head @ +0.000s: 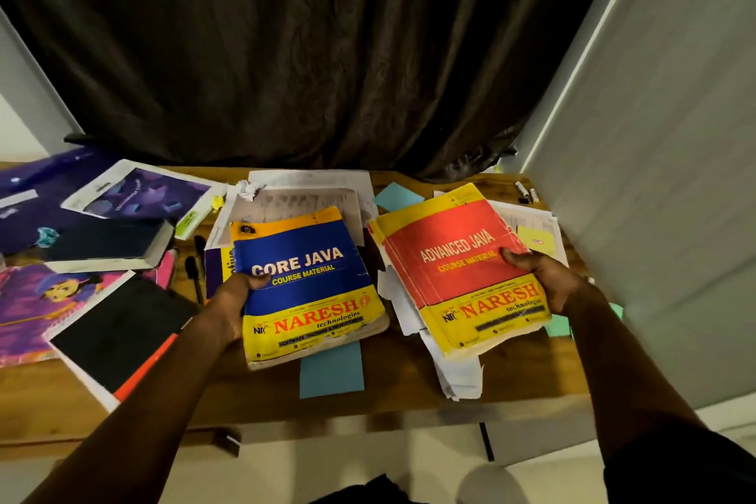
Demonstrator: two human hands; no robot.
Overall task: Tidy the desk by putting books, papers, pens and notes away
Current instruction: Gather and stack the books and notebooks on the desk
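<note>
The left hand [233, 301] is gripping the blue book [315, 286] by its left edge, thumb lying on the cover and fingers curling underneath. The right hand [544, 274] is gripping the red book [462, 270] by its right edge in the same way. Both books are sitting side by side over the middle of the desk [253, 389], blue on the left and red on the right, above a litter of loose papers [311, 192]. Whether they are touching those sheets I cannot tell.

These are looking like thick, soft-covered volumes, probably heavy for a one-handed edge hold and likely to be sagging. The covers are shining glossily, so they may be slipping under a thumb. The corners are curling and fraying. The right hand is holding the red book on its open side, where pages could be splaying; a palm underneath or a hold at the spine would be serving better.

The desk is showing brown wood grain. The papers are lying thin, white and crumpled. A matt blue note [331, 372] is poking out from under the blue book's near edge, and black pens [196, 270] are lying just left of that book.
</note>
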